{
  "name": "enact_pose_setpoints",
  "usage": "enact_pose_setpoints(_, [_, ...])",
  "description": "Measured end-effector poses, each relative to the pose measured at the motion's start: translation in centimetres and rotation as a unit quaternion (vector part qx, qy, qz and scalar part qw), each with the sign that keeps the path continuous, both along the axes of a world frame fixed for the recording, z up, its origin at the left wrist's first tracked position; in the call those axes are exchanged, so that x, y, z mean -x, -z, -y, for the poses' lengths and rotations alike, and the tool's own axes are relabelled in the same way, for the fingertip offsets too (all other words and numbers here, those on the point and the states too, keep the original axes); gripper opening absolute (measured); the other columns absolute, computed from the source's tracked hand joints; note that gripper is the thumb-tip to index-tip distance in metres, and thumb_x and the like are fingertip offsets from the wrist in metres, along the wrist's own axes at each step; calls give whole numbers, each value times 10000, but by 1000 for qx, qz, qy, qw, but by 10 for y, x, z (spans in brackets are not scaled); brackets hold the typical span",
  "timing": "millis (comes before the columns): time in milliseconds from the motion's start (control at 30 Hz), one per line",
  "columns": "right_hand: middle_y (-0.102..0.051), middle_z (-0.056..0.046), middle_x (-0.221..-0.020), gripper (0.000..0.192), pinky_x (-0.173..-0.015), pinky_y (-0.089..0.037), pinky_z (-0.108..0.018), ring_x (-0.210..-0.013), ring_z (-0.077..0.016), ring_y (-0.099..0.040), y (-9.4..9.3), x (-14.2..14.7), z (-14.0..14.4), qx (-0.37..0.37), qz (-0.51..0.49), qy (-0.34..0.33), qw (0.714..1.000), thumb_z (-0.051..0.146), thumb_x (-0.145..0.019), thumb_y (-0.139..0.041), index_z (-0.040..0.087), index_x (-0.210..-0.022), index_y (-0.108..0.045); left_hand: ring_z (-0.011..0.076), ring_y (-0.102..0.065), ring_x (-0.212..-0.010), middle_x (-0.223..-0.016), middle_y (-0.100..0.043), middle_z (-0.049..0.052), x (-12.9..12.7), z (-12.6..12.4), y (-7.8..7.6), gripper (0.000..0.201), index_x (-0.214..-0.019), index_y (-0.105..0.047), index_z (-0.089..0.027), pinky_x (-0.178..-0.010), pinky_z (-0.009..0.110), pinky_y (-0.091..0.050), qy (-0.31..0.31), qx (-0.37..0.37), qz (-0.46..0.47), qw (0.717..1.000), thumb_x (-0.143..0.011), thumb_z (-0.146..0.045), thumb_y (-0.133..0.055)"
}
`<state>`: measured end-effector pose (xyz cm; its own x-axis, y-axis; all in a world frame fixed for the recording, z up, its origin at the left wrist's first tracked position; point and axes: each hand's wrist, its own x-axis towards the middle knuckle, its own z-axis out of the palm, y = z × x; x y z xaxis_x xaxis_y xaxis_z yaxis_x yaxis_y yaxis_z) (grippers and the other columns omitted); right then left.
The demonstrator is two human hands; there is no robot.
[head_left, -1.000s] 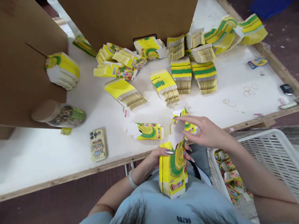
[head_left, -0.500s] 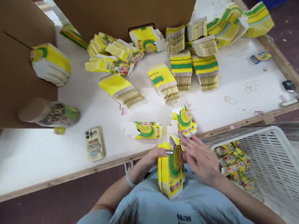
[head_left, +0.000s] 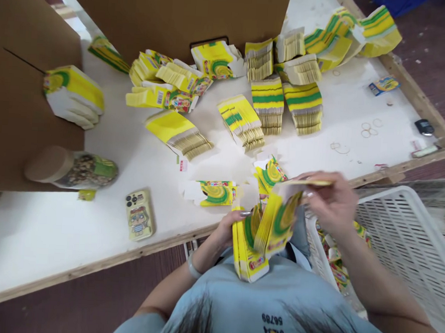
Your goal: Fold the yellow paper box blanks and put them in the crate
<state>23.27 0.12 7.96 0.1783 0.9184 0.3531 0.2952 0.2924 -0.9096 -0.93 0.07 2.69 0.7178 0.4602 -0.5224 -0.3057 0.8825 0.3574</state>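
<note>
My left hand grips a thick stack of flat yellow-and-green printed cartons, held upright against my chest at the table's near edge. My right hand has pinched the top few cartons and peels them away to the right, fanning them open above the white basket. A single folded carton and a small pile of flat cartons lie on the white table just beyond my hands.
Several stacks of the same cartons cover the table's far half, in front of brown cardboard walls. A phone and a lying jar sit at the left. A white slatted basket holding cartons stands at my right. Rubber bands lie at the right.
My right hand went from the table pile to the held stack, then pulled several cartons off to the right. The left hand kept its hold.
</note>
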Motion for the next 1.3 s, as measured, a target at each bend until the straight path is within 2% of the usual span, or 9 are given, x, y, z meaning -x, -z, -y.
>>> enact_pose_setpoints(100, [-675, 18, -774, 155, -619, -537, -285, -678, -154, -633, -4, -59, -40, 27, 13, 69, 997, 184, -752, -730, 244, -858, -634, 361, -759, -929, -804, -779, 125, 1, 0, 3, 443, -880, -714, -134, -850, 413, -572, -4, 21, 67, 998, -592, -461, -796])
enact_pose_setpoints(233, [-585, 35, -658, 111, -570, -468, -272, -609, -129, -536, 16, -121, -110, 206, 106, 0, 973, 168, -702, -646, 228, -748, -565, 356, -756, -975, -1045, -783, 184, -1, 4, 3, 564, -1046, -699, -120, -895, 425, -556, 27, 50, 127, 990, -626, -490, -769])
enact_pose_setpoints(400, [-648, -5, -698, 104, -681, -556, -339, -722, -207, -638, 58, -117, -154, 289, 232, -43, 928, 163, -672, -654, 208, -743, -592, 363, -724, -1075, -1095, -767, 191, -4, 11, -3, 582, -1092, -664, -122, -972, 442, -506, 29, 37, 144, 988, -618, -440, -776])
enact_pose_setpoints(500, [-743, -134, -1019, 288, -889, -583, -509, -1029, -346, -688, 59, -89, -140, 259, 332, 2, 907, 200, -717, -693, 162, -1002, -675, 326, -721, -1020, -1079, -758, 188, -7, 10, -9, 582, -1072, -660, -113, -952, 422, -500, 22, 32, 138, 990, -618, -457, -783])
enact_pose_setpoints(567, [-712, -185, -1251, 486, -974, -570, -563, -1190, -368, -659, 47, -62, -117, 184, 340, 8, 922, 262, -835, -657, 149, -1305, -612, 276, -715, -887, -944, -748, 126, -10, 8, -13, 543, -1020, -664, -124, -886, 391, -514, 20, 30, 136, 990, -606, -454, -787])
enact_pose_setpoints(633, [-687, -159, -1369, 577, -999, -595, -528, -1246, -318, -670, 32, -33, -89, 133, 293, -96, 942, 341, -949, -587, 196, -1496, -476, 225, -680, -768, -805, -697, 58, -15, 6, -17, 506, -968, -663, -136, -841, 369, -524, 26, 29, 137, 990, -591, -447, -794])
enact_pose_setpoints(767, [-612, -126, -1516, 550, -1090, -575, -501, -1361, -293, -630, 13, 8, -42, 110, 260, -298, 912, 448, -993, -594, 249, -1499, -509, 187, -639, -685, -738, -647, 25, -20, 6, -16, 486, -952, -668, -138, -801, 350, -528, 39, 28, 134, 990, -612, -467, -778])
enact_pose_setpoints(1033, [-671, -128, -1444, 562, -1121, -567, -515, -1359, -291, -637, 19, 20, 1, 1, 267, -141, 953, 289, -963, -662, 248, -1506, -524, 283, -721, -797, -735, -701, 74, -14, 6, -8, 516, -921, -722, -123, -713, 325, -518, 52, -6, 102, 993, -599, -524, -770])
enact_pose_setpoints(1300, [-831, -28, -1085, 328, -983, -653, -406, -1064, -218, -791, 29, 57, 34, -65, 142, 5, 988, 76, -905, -680, 288, -1156, -692, 322, -739, -907, -721, -730, 99, -11, 6, -5, 509, -901, -762, -105, -786, 330, -541, 58, -61, 54, 995, -610, -522, -768])
